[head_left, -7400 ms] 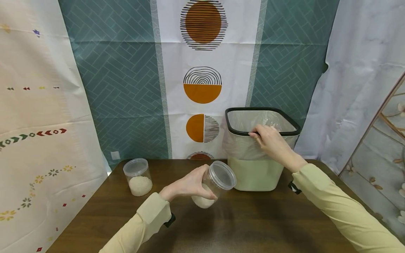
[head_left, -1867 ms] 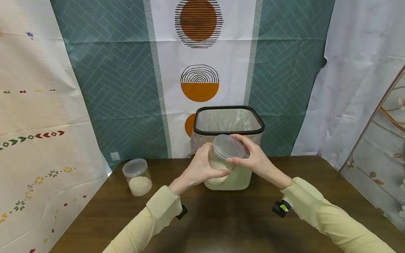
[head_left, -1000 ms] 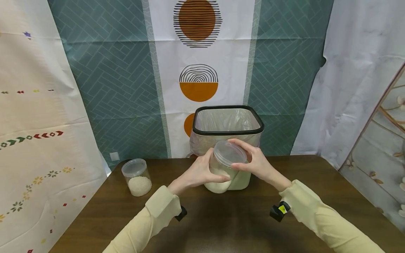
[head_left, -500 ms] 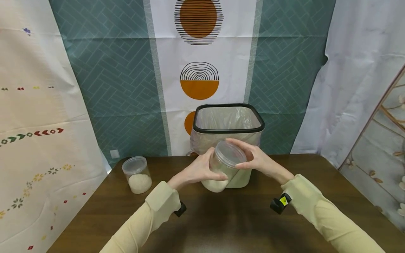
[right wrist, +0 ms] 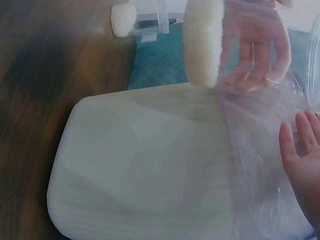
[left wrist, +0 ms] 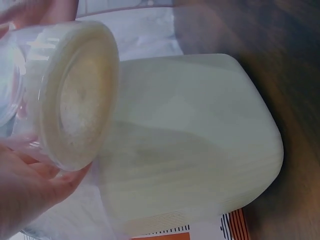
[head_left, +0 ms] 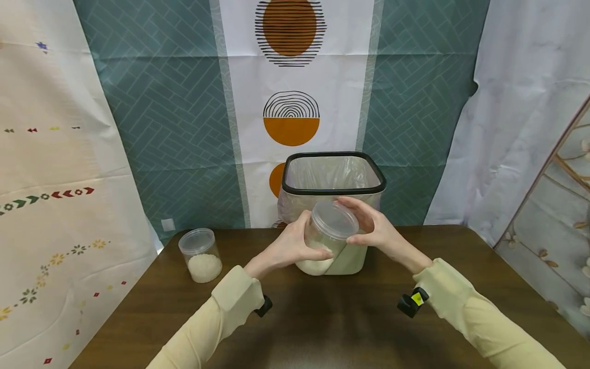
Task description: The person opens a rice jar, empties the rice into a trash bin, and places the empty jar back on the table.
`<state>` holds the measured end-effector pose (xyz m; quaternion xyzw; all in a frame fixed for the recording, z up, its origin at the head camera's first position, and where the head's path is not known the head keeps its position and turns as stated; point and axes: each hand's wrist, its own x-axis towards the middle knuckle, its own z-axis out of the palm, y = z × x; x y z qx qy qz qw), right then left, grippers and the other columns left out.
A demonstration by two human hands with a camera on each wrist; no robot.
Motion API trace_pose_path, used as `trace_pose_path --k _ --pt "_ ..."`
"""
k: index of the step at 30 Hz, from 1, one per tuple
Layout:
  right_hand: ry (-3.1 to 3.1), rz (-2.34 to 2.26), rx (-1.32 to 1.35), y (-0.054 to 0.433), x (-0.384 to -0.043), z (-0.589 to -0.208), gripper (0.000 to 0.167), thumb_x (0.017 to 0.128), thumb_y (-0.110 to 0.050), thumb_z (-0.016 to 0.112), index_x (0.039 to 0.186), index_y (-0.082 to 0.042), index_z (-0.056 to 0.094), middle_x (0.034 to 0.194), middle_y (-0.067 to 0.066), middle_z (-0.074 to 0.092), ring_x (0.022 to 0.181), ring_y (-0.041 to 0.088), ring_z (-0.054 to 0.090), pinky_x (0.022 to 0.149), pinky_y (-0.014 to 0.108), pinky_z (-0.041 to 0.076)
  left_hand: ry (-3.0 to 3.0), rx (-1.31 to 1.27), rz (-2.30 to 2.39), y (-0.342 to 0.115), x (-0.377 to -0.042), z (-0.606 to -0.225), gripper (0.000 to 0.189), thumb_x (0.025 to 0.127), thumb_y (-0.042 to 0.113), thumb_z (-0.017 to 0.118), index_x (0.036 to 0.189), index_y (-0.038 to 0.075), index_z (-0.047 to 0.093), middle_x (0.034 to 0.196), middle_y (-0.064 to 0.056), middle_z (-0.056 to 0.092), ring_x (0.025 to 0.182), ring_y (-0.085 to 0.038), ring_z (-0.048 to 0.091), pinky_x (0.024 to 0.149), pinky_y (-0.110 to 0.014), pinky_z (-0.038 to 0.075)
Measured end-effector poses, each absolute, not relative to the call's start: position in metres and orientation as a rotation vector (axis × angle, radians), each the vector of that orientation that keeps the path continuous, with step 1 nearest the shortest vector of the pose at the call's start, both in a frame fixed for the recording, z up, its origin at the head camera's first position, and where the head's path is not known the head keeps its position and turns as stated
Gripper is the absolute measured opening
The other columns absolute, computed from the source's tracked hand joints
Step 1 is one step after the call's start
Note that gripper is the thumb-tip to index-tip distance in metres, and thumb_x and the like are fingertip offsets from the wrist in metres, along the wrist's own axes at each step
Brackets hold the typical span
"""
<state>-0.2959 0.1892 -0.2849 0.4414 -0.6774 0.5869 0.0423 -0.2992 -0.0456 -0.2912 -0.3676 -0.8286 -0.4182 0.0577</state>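
Observation:
A clear plastic jar [head_left: 318,243] with white grains, apparently rice, is held up before the bin, tilted with its lid [head_left: 335,219] toward the upper right. My left hand [head_left: 288,246] grips the jar's side, fingers behind it and thumb across its front. My right hand [head_left: 375,230] is at the lid, its thumb and fingers curved around the rim. In the right wrist view the grains [right wrist: 202,45] lie in the jar's base, and some right-hand fingers [right wrist: 300,140] stand straight just below the lid. The left wrist view shows the jar's round bottom [left wrist: 82,97].
Behind the jar stands a pale green bin [head_left: 352,259] with a black rim [head_left: 334,192] and a clear liner bag. A second lidded jar [head_left: 201,256] of white grains stands at the left of the brown table [head_left: 318,328]. Patterned cloths [head_left: 170,113] hang behind.
Earlier my right hand held the bin's rim with the bin farther right; the bin now stands mid-table. Since then my right hand has come to the lid, and its wrist and fingers have shifted around it.

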Motion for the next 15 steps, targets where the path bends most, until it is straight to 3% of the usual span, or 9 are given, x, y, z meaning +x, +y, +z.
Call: trace_pose_path --k 15 --pt "-2.011 1.883 1.215 0.178 -0.292 -0.283 0.072 0.075 -0.014 0.074 0.134 0.001 0.037 0.132 0.014 0.041 0.111 0.027 0.044 0.087 0.033 0.040 -2.466 -1.096 -1.287 -0.044 -0.297 -0.287 0.071 0.066 0.035 0.079 0.119 0.011 0.039 0.108 0.004 0.051 0.099 -0.012 0.048 0.083 -0.034 0.039"
